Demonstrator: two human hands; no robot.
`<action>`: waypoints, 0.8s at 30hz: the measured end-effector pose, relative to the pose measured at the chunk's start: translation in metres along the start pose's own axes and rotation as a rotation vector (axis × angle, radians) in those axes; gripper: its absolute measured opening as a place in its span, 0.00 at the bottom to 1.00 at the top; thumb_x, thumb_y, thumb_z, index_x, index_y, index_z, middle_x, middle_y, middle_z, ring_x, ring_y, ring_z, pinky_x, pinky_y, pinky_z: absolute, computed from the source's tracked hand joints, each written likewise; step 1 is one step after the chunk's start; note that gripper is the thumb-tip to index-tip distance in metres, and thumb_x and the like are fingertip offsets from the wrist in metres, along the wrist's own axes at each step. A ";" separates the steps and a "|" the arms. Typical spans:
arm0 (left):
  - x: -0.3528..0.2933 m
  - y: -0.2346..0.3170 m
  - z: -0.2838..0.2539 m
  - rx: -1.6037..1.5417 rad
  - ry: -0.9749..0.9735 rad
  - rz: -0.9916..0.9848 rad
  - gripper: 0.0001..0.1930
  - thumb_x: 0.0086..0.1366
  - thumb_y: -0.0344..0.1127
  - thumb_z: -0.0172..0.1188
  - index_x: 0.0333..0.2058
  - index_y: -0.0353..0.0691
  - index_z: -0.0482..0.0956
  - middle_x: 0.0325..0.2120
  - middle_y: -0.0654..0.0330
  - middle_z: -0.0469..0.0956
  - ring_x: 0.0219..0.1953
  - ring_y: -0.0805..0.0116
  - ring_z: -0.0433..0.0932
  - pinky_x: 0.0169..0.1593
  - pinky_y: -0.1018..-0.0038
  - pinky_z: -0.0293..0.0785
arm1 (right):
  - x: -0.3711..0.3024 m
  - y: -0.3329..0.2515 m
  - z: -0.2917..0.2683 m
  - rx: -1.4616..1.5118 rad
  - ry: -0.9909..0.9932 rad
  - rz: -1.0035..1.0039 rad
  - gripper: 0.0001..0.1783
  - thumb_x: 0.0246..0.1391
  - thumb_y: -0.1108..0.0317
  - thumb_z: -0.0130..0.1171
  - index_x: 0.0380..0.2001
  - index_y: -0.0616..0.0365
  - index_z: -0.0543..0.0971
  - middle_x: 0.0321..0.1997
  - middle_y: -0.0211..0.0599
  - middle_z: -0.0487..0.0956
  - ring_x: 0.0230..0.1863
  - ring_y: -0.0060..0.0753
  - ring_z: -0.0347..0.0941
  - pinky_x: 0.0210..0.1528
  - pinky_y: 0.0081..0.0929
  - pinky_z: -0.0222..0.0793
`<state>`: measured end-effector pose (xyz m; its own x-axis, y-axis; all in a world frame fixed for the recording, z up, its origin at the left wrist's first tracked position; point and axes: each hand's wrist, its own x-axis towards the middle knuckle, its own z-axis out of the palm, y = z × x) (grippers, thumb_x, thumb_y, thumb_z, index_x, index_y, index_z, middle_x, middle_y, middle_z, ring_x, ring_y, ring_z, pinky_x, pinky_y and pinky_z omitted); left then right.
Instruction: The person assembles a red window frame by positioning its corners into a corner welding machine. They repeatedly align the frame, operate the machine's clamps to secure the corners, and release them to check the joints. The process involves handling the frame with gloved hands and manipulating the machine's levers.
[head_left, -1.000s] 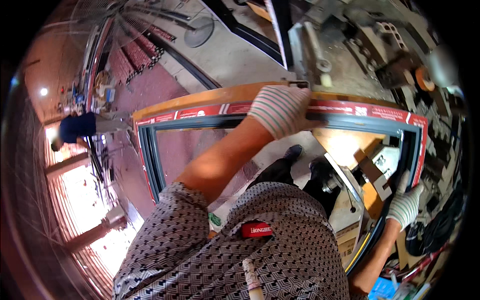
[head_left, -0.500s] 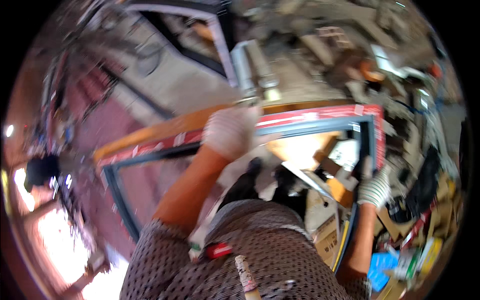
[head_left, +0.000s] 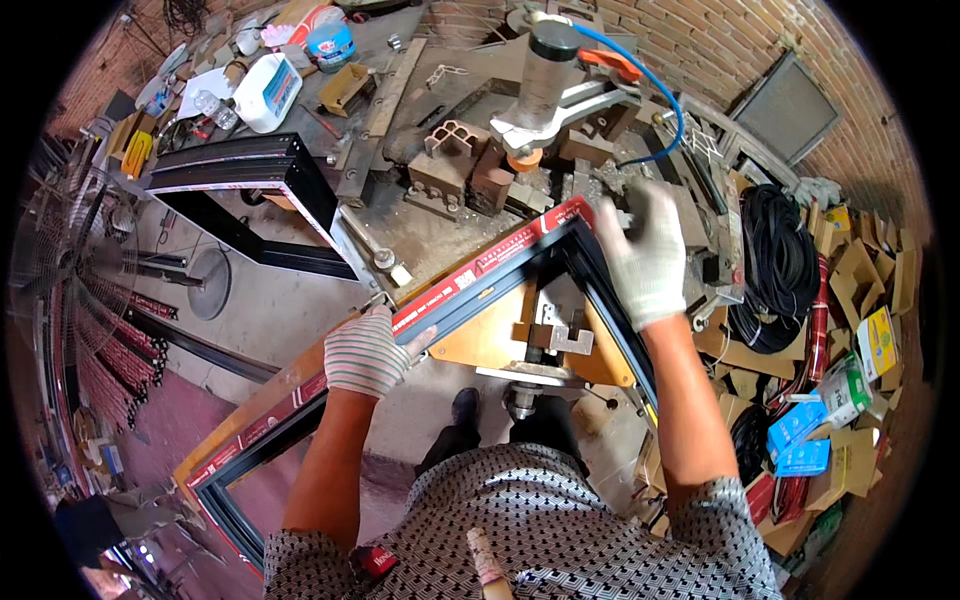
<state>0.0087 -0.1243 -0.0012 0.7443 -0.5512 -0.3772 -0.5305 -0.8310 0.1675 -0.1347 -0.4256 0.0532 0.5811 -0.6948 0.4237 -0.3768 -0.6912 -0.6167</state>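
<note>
A large dark window frame [head_left: 490,278] with red protective film along its outer edge lies slanted in front of me, its far corner against a bench-mounted machine [head_left: 541,75]. My left hand [head_left: 368,352], in a striped knit glove, is closed around the frame's long bar, thumb along the inner side. Beside the far corner is my right hand [head_left: 648,262], gloved too, thumb spread from the other fingers, which are blurred; nothing shows in it. A wooden board [head_left: 225,440] runs beneath the long bar. Inside the frame, a metal clamp-like fixture [head_left: 560,338] is visible.
Another black frame [head_left: 320,205] stands at the left of the metal workbench [head_left: 420,125]. A white jug [head_left: 268,92] sits farther back. Coiled black strip [head_left: 775,270] and cardboard boxes [head_left: 865,270] crowd the right. A fan [head_left: 75,255] stands far left.
My view has swung toward the machine. The frame has turned, its right end swinging away from me to the machine. My right hand has left the side bar and risen beside the corner.
</note>
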 end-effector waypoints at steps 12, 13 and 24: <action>-0.003 -0.001 -0.006 0.026 -0.039 -0.030 0.44 0.59 0.79 0.59 0.51 0.41 0.82 0.44 0.47 0.86 0.46 0.48 0.87 0.51 0.57 0.81 | 0.099 -0.107 0.018 0.265 -0.131 -0.134 0.21 0.57 0.57 0.68 0.50 0.58 0.83 0.43 0.43 0.88 0.48 0.37 0.86 0.58 0.35 0.79; -0.003 -0.002 -0.004 0.018 -0.026 -0.020 0.43 0.59 0.79 0.59 0.51 0.41 0.82 0.44 0.47 0.86 0.46 0.48 0.87 0.51 0.57 0.81 | 0.089 -0.121 -0.015 0.481 -0.371 0.052 0.20 0.57 0.58 0.68 0.49 0.58 0.83 0.41 0.38 0.88 0.45 0.40 0.85 0.53 0.38 0.79; -0.004 -0.005 0.011 -0.129 0.127 0.013 0.36 0.57 0.70 0.70 0.44 0.39 0.86 0.35 0.46 0.87 0.39 0.47 0.87 0.46 0.59 0.81 | 0.074 -0.066 -0.040 0.316 -0.141 -0.053 0.15 0.57 0.65 0.69 0.45 0.58 0.84 0.37 0.32 0.86 0.40 0.23 0.80 0.48 0.29 0.78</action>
<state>0.0033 -0.1173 -0.0107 0.7870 -0.5605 -0.2579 -0.4903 -0.8219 0.2900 -0.0961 -0.4391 0.1522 0.6962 -0.6098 0.3787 -0.1139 -0.6147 -0.7805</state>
